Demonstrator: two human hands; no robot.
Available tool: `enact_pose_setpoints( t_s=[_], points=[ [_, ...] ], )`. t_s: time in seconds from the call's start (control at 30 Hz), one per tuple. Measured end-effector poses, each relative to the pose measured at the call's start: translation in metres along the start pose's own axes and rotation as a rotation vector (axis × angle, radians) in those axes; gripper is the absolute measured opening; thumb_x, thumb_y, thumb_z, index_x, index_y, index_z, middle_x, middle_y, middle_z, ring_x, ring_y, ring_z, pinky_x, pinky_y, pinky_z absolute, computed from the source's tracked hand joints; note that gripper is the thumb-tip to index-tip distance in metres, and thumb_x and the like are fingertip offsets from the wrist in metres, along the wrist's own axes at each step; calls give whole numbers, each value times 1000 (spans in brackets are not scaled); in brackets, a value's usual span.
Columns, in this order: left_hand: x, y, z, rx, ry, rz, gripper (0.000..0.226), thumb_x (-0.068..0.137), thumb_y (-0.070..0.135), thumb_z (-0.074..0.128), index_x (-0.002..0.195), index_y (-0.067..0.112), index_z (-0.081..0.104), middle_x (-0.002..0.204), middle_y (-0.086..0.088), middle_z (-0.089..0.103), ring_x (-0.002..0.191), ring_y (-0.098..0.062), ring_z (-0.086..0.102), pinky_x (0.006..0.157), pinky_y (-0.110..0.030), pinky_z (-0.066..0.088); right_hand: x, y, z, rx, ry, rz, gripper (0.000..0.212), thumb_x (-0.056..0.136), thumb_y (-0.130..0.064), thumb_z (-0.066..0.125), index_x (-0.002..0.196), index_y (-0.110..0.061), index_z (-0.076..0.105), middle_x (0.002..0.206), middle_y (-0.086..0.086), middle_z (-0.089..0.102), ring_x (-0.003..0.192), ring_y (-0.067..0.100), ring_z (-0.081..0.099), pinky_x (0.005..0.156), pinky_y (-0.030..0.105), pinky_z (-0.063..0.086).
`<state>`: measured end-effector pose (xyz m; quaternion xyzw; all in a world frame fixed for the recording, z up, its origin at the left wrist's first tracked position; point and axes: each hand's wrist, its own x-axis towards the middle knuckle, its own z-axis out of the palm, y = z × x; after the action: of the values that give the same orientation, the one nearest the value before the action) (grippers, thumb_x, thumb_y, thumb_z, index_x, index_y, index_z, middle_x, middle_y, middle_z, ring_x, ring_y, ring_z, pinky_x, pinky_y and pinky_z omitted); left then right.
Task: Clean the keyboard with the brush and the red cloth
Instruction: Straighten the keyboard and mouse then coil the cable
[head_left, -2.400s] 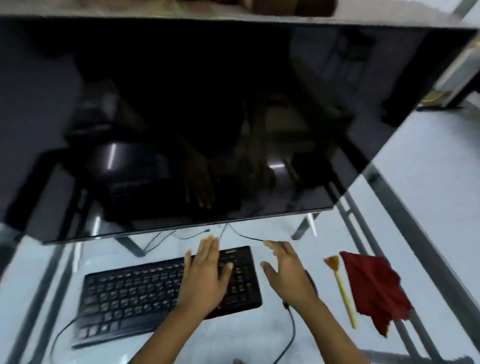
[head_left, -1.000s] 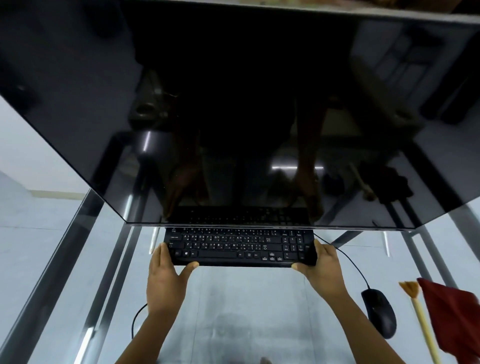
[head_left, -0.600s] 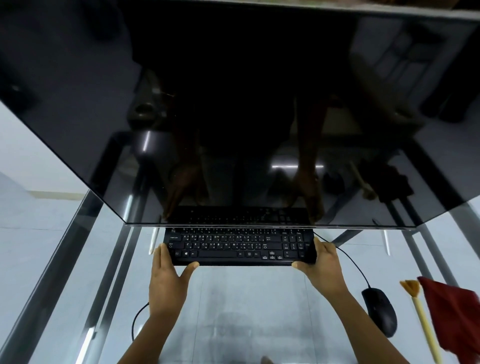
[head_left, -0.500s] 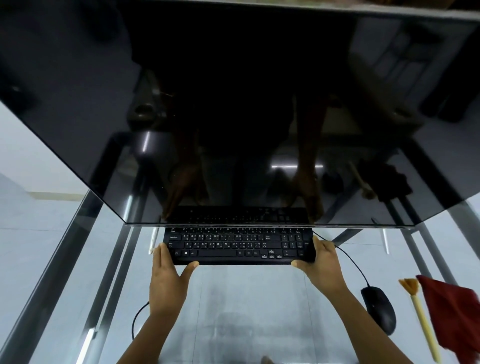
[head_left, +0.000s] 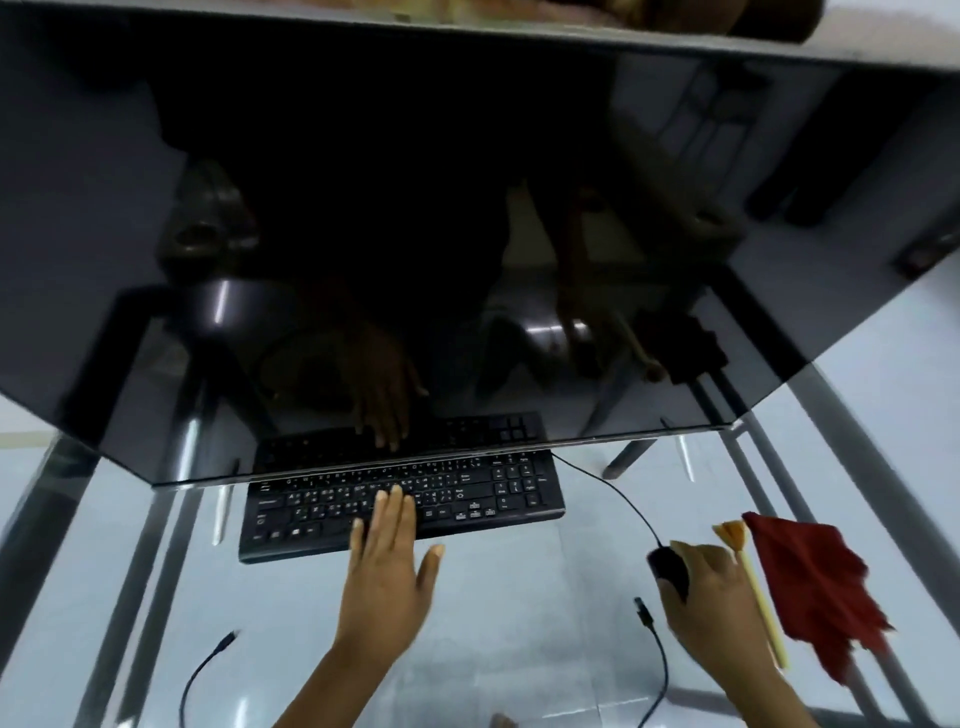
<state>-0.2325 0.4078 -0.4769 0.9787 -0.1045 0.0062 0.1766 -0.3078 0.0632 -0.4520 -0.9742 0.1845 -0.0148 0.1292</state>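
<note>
The black keyboard (head_left: 402, 501) lies on the glass desk (head_left: 519, 623), its far edge tucked under the lower rim of the big dark monitor (head_left: 415, 234), which mirrors the keys and a hand. The person's left hand (head_left: 387, 577) lies flat with the fingers spread, fingertips on the middle keys and the palm over the near edge of the keyboard. Well to the right, the right hand (head_left: 709, 587) curls over the black mouse (head_left: 669, 571), cupping it loosely; its cable runs up to the far right corner of the keyboard. Just right of that hand lies the brush (head_left: 756, 592), yellow handle pointing near, bristles far. The red cloth (head_left: 815, 587) lies crumpled just beside it, at the desk's right edge. Two loose cable ends (head_left: 644, 613) rest on the glass nearer the person.
</note>
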Motion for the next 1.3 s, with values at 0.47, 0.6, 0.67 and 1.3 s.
enact_pose_setpoints(
  t_s=[0.47,0.6,0.67,1.3],
  points=[
    [30,83,38,132,-132,251,67,97,52,24,143,6,42,155,-8,29,146,-19,12,116,-41,4,60,0,-8,59,19,-20,46,84,-5,65,129,-7,55,125,16,53,103,35,53,88,41,48],
    [33,91,43,136,-124,248,68,98,53,22,144,6,39,157,-7,25,146,-18,9,116,-40,1,90,0,-12,78,-1,-4,47,91,-10,58,137,-9,47,137,13,44,119,32,44,103,38,40],
    [35,94,45,135,-118,246,68,98,53,22,145,6,37,158,-7,23,147,-18,9,117,-39,0,97,2,-13,92,4,-5,47,92,-11,57,138,-9,46,139,12,43,121,31,42,105,38,39],
    [42,108,51,138,-133,229,67,98,52,23,146,7,34,158,-7,21,147,-19,10,116,-41,4,106,16,-12,111,-30,0,52,95,-9,54,144,-11,38,152,6,33,133,28,37,105,36,42]
  ],
)
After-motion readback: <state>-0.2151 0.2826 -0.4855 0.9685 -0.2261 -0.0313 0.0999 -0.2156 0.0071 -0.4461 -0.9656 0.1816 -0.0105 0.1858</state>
